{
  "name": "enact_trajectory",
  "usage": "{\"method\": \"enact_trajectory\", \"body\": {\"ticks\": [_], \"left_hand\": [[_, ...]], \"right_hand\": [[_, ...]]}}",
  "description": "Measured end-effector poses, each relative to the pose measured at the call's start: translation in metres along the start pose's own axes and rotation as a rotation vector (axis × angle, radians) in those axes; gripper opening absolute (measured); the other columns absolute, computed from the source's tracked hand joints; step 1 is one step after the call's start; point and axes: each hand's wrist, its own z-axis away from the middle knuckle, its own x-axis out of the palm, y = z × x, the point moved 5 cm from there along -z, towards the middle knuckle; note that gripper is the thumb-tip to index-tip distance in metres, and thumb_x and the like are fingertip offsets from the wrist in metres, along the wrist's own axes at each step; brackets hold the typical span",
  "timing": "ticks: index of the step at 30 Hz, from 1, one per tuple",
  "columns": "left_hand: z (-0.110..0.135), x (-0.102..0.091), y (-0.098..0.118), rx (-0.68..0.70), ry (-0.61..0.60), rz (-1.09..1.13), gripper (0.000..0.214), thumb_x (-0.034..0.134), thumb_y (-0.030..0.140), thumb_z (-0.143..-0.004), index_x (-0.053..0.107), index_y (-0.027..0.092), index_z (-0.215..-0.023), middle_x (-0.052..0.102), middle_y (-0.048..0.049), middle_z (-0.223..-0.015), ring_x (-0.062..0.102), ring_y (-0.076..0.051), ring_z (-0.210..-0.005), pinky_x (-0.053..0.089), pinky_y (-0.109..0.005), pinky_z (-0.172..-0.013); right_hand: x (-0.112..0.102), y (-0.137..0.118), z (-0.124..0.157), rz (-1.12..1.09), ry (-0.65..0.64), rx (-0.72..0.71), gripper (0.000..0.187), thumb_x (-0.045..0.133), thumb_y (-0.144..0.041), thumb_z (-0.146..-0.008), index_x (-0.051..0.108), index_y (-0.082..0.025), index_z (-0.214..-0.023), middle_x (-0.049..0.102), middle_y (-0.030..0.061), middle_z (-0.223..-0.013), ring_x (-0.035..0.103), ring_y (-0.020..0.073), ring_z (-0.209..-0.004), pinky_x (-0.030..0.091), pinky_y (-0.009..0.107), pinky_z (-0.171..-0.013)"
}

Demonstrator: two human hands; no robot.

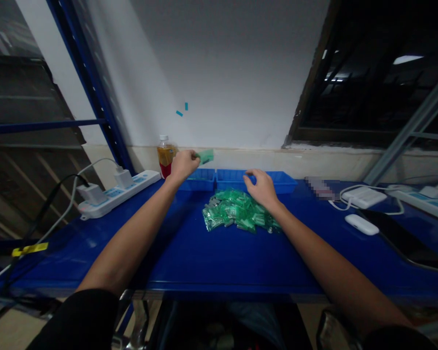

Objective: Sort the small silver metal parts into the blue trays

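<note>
My left hand (184, 164) is raised over the left blue bin (200, 183), its fingers pinching a small green plastic bag (205, 156) by one end. What the bag contains is too small to make out. My right hand (261, 187) hovers at the front of the right blue bin (282, 183), beside the pile. Its thumb and fingers are apart, with nothing seen between them. Between my forearms lies a heap of green plastic bags (237, 210) with small greyish pieces in or among them.
A bottle of reddish-amber drink (165, 156) stands behind my left hand. At left lies a white power strip (120, 193) with plugs and cables. To the right are a white earbud case (361, 224), a black phone (405, 238) and a white charger (363, 197). A wall closes the back.
</note>
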Motion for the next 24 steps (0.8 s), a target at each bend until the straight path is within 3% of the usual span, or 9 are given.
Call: {"method": "enact_trajectory", "body": {"ticks": [4,8,11,16,21,24], "left_hand": [[0.005,0.012,-0.023,0.069,-0.024,-0.233,0.031,0.044,0.031,-0.086,0.067,0.02,-0.103,0.068,-0.0105,-0.103,0.062,-0.026,-0.096,0.049,-0.033,-0.079],[0.009,0.028,-0.025,0.152,-0.186,-0.309,0.029,0.052,0.026,-0.081,0.069,0.022,-0.105,0.068,-0.0085,-0.106,0.06,-0.026,-0.099,0.048,-0.033,-0.085],[0.01,0.034,-0.015,0.218,-0.276,-0.303,0.032,0.053,0.023,-0.078,0.07,0.022,-0.105,0.068,-0.0074,-0.106,0.059,-0.025,-0.102,0.046,-0.032,-0.089],[0.019,0.045,0.02,0.37,-0.341,-0.246,0.038,0.04,0.025,-0.086,0.062,0.022,-0.118,0.064,-0.0058,-0.118,0.056,-0.021,-0.11,0.04,-0.029,-0.096],[0.03,0.062,0.04,0.434,-0.441,-0.231,0.05,0.04,0.05,-0.088,0.06,0.016,-0.118,0.064,-0.0111,-0.117,0.059,-0.024,-0.105,0.045,-0.03,-0.088],[0.034,0.066,0.041,0.446,-0.469,-0.24,0.055,0.042,0.054,-0.087,0.058,0.012,-0.119,0.063,-0.0145,-0.117,0.06,-0.025,-0.104,0.044,-0.031,-0.087]], "right_hand": [[0.006,0.023,0.0,0.159,-0.064,0.037,0.023,0.05,-0.03,-0.086,0.066,-0.015,-0.092,0.068,0.0104,-0.097,0.057,0.0249,-0.098,0.04,0.037,-0.091],[0.012,0.033,0.0,0.242,-0.142,0.072,0.033,0.043,-0.036,-0.09,0.064,-0.015,-0.105,0.066,0.0108,-0.108,0.055,0.0246,-0.105,0.039,0.036,-0.094],[0.017,0.035,0.001,0.273,-0.221,0.067,0.038,0.038,-0.035,-0.093,0.06,-0.014,-0.115,0.062,0.0112,-0.118,0.053,0.0237,-0.112,0.036,0.035,-0.098],[0.022,0.035,0.004,0.322,-0.285,0.017,0.043,0.036,-0.037,-0.093,0.059,-0.011,-0.119,0.056,0.0139,-0.128,0.048,0.0241,-0.121,0.034,0.035,-0.102],[0.02,0.038,0.003,0.376,-0.282,0.048,0.054,0.034,-0.046,-0.093,0.055,-0.007,-0.124,0.051,0.0167,-0.133,0.045,0.0263,-0.124,0.032,0.036,-0.104],[0.022,0.039,0.003,0.381,-0.32,0.052,0.054,0.032,-0.047,-0.093,0.057,-0.009,-0.122,0.054,0.0157,-0.13,0.049,0.0263,-0.121,0.035,0.035,-0.102]]}}
